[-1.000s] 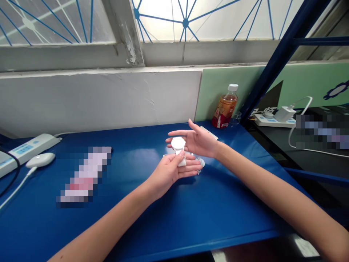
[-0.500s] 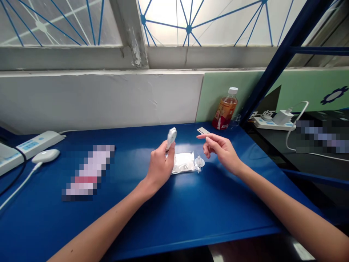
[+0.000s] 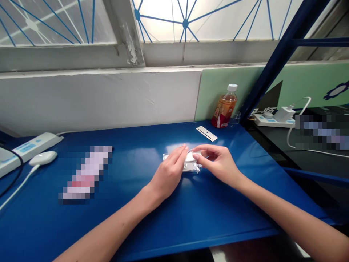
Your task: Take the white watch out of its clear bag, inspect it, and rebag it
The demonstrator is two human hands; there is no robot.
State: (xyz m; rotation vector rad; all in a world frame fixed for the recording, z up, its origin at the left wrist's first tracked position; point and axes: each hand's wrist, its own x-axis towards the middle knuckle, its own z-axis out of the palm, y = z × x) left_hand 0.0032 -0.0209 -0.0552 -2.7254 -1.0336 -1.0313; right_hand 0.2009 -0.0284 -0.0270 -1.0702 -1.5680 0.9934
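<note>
Blue desk (image 3: 131, 218) set below windows (image 3: 212, 22). Clear plastic packet (image 3: 188, 168) laid near desk's middle, partly covered by hands. White round piece (image 3: 190, 157) seen over packet, its right edge pinched narrowly between thumb and forefinger of right hand (image 3: 222, 163). Packet's left part covered by left hand (image 3: 170, 169), fingers held together; grip under palm hidden, cannot be told. From hands: white card (image 3: 206, 133) placed at one o'clock, bottle (image 3: 224, 111) farther beyond; corded white oval device (image 3: 43, 158) at nine o'clock.
</note>
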